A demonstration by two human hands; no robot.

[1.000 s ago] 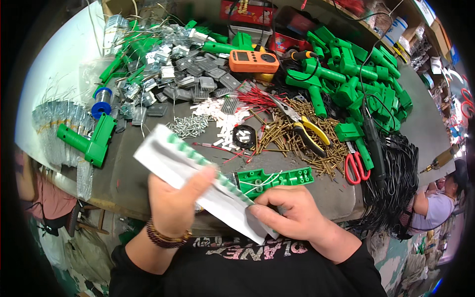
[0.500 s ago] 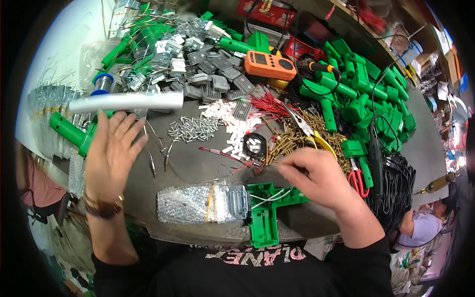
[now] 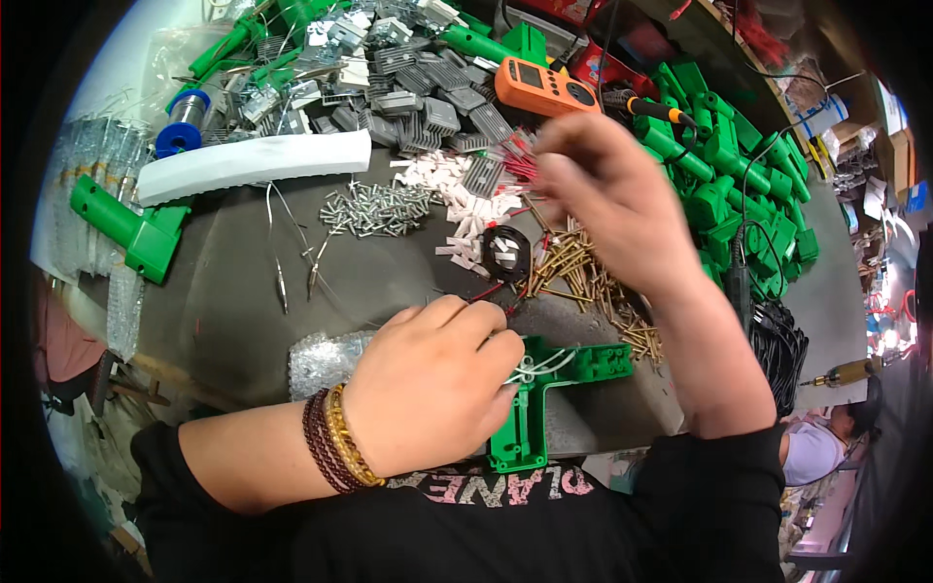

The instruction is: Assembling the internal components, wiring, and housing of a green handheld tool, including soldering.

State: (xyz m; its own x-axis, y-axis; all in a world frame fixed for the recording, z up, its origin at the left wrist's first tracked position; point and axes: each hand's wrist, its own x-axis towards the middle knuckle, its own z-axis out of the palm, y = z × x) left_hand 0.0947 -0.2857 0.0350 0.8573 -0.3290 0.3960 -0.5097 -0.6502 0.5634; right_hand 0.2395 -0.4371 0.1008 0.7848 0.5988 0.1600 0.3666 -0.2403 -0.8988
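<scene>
Two bare hands occupy the head view. Left hand: positioned back upward over the junction of a bubble-wrapped packet and an open green housing half. Its fingers are curled and lie close together; the fingertips are largely concealed, so whether they pinch anything cannot be determined. The hand also covers the right end of the packet and the left edge of the housing half. Right hand: raised over the brass-coloured screws, partly masking them. Its fingers are bent and blurred; whether they grip an item cannot be determined. The orange meter is visible beyond this hand. The heap of green housings is partly masked by the right hand and forearm.

Housing half: T-shaped moulding, smooth, apparently plastic, hollow side up, located on the grey worktop near the worktop's front edge. White wires curve across its upper section. Packet: clear, glossy, dimpled film. White strip: long, slightly bowed, matt, located beyond the left hand. Grey blocks: ribbed, piled. Small screws: silver, metallic, loose. Ring: black, round, surrounding white pieces.
</scene>
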